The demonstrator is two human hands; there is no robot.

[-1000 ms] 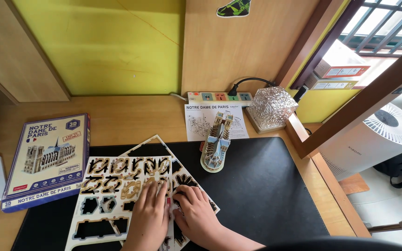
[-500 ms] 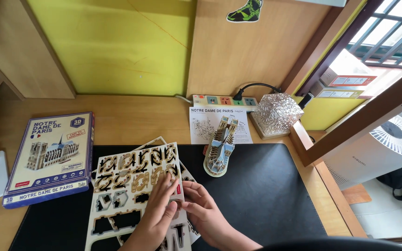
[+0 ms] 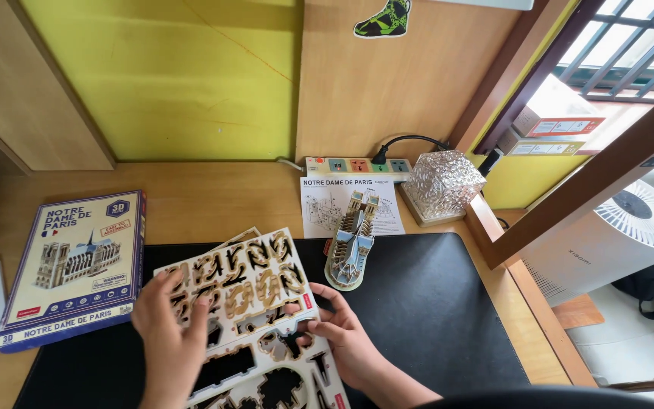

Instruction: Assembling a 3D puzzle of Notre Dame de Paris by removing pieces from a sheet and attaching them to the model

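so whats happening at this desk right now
A person holds a punched puzzle sheet over a black mat, left hand on its left edge, right hand gripping its right side near the lower end. More sheets lie underneath. A small, partly built cathedral model stands on the mat's far edge, with an instruction leaflet behind it. The puzzle box lies flat to the left, and a power strip and a glass lamp sit by the wall.
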